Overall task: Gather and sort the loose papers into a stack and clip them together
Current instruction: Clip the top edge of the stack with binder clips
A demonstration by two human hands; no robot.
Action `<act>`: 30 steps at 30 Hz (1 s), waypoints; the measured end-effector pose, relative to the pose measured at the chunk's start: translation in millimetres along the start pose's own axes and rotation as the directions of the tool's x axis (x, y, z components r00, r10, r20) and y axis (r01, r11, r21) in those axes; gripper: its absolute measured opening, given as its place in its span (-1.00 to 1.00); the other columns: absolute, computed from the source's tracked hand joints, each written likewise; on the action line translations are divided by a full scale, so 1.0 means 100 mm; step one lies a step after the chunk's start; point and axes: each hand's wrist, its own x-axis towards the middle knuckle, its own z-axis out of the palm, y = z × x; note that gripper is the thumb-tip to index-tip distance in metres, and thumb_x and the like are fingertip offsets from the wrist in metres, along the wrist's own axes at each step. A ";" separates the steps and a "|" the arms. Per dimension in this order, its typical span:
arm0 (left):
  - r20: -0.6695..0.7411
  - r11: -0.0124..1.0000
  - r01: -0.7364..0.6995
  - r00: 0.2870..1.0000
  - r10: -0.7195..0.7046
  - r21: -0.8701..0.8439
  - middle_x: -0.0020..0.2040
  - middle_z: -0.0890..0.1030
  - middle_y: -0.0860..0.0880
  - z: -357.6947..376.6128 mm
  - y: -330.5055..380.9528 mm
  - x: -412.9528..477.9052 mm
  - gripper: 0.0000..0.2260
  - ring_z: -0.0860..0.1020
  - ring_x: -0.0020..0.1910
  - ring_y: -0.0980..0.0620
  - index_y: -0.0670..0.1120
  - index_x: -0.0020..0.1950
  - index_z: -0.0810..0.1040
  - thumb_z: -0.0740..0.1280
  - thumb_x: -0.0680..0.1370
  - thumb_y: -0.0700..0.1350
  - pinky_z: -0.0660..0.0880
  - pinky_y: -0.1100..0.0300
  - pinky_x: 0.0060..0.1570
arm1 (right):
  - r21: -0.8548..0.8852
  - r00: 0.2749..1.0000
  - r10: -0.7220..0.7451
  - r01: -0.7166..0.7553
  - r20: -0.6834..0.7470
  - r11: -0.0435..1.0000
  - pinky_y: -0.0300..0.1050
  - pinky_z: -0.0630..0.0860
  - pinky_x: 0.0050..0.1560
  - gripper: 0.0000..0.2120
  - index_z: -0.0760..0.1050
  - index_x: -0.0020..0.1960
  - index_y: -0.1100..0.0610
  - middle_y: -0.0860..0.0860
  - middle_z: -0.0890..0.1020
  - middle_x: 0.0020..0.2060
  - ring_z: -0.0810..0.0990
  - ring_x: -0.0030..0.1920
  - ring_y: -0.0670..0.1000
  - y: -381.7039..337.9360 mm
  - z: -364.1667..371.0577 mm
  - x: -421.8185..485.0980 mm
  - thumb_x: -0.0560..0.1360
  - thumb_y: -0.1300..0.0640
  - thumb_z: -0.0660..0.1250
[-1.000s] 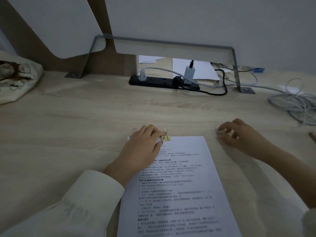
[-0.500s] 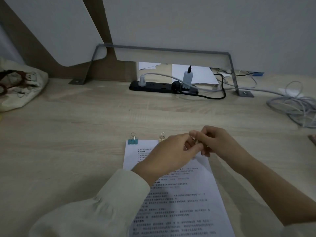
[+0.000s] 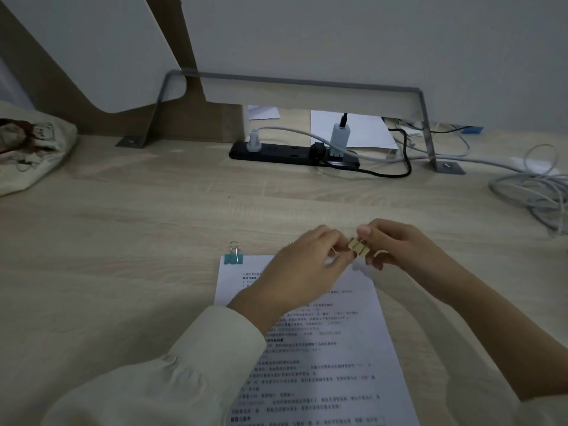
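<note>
I see left hand (image 3: pixel 302 265) and right hand (image 3: pixel 396 252) pinching the gold binder clip (image 3: pixel 359 250); light, probably stiff-sprung, best squeezed by its handles.

Right hand (image 3: pixel 396 250) has joined left hand (image 3: pixel 298 272) pinching gold clip (image 3: pixel 359 249).

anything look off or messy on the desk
Nothing spilled or damaged. The paper stack lies flat, a teal clip on its top left corner. Only the grey cable lies tangled at the right edge of the desk.

White papers (image 3: pixel 338 364) carry black print. At their top-left corner, a teal clip (image 3: pixel 233 258); above their top edge, a gold clip (image 3: pixel 359 251). Beyond them, a pale woodgrain bench (image 3: pixel 123 241) and a black strip (image 3: pixel 276 154).
</note>
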 end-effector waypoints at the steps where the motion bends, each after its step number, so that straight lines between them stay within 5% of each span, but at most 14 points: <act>1: -0.012 0.986 -0.033 0.999 0.035 0.164 0.13 0.45 0.09 0.00 -0.05 0.02 -0.70 0.43 0.12 0.13 -0.02 0.20 0.43 0.16 0.57 0.11 0.34 0.24 0.03 | -0.031 0.999 -0.002 0.001 -0.034 1.000 -0.20 0.46 -0.22 -0.55 0.52 -0.16 0.27 0.02 0.58 -0.32 0.53 -0.31 -0.08 0.02 -0.03 0.03 0.33 -0.15 0.31; 6: 0.060 0.861 -0.026 0.998 -0.005 0.508 0.16 0.44 -0.02 0.06 -0.19 0.15 -0.48 0.39 0.15 -0.01 -0.06 0.22 0.38 0.19 0.46 0.30 0.26 0.11 0.19 | -0.295 0.992 -0.099 0.072 -0.078 0.953 -0.41 0.42 -0.36 -0.63 0.52 -0.21 0.19 -0.17 0.58 -0.47 0.49 -0.43 -0.23 0.03 -0.10 0.16 0.36 -0.15 0.30; 9: 0.125 0.897 0.007 0.990 -0.069 0.442 0.13 0.48 -0.03 0.04 -0.18 0.22 -0.46 0.42 0.13 -0.03 -0.08 0.18 0.39 0.22 0.43 0.31 0.26 0.07 0.16 | -0.430 0.989 -0.143 0.112 -0.040 0.896 -0.42 0.39 -0.35 -0.72 0.51 -0.22 0.16 -0.07 0.60 -0.40 0.50 -0.38 -0.15 0.04 -0.10 0.23 0.43 -0.07 0.32; 12: 0.193 0.928 0.049 0.973 -0.128 0.369 0.15 0.47 -0.05 0.01 -0.18 0.23 -0.50 0.41 0.16 -0.03 -0.08 0.18 0.43 0.25 0.44 0.27 0.25 0.09 0.18 | -0.482 0.989 -0.145 0.140 0.028 0.865 -0.20 0.38 -0.28 -0.73 0.50 -0.23 0.19 0.13 0.60 -0.31 0.50 -0.30 0.09 0.06 -0.08 0.27 0.45 -0.02 0.32; 16: 0.225 0.954 0.057 0.966 -0.128 0.294 0.20 0.44 -0.06 -0.04 -0.19 0.22 -0.65 0.40 0.20 -0.03 -0.06 0.21 0.44 0.18 0.55 0.13 0.24 0.11 0.22 | -0.508 0.981 -0.144 0.192 0.132 0.839 -0.32 0.31 -0.32 -0.76 0.48 -0.27 0.20 0.00 0.51 -0.39 0.39 -0.38 -0.14 0.06 -0.03 0.30 0.47 0.05 0.33; 21: 0.199 0.988 0.117 0.971 -0.135 0.103 0.03 0.57 0.00 -0.04 -0.21 0.18 -0.78 0.52 0.05 -0.01 -0.07 0.10 0.48 0.18 0.59 0.03 0.26 0.21 0.00 | -0.549 0.970 -0.171 0.239 0.171 0.801 -0.34 0.29 -0.32 -0.76 0.46 -0.29 0.21 -0.05 0.45 -0.41 0.35 -0.38 -0.14 0.02 -0.03 0.37 0.47 0.08 0.35; 30: 0.148 0.994 0.100 0.983 -0.107 0.052 0.05 0.61 0.01 -0.02 -0.23 0.16 -0.79 0.53 0.07 0.02 -0.08 0.08 0.51 0.21 0.58 0.01 0.29 0.17 0.15 | -0.541 0.960 -0.027 0.179 0.277 0.822 -0.27 0.29 -0.29 -0.73 0.43 -0.32 0.13 -0.03 0.47 -0.42 0.37 -0.36 -0.10 0.03 -0.10 0.46 0.49 0.02 0.30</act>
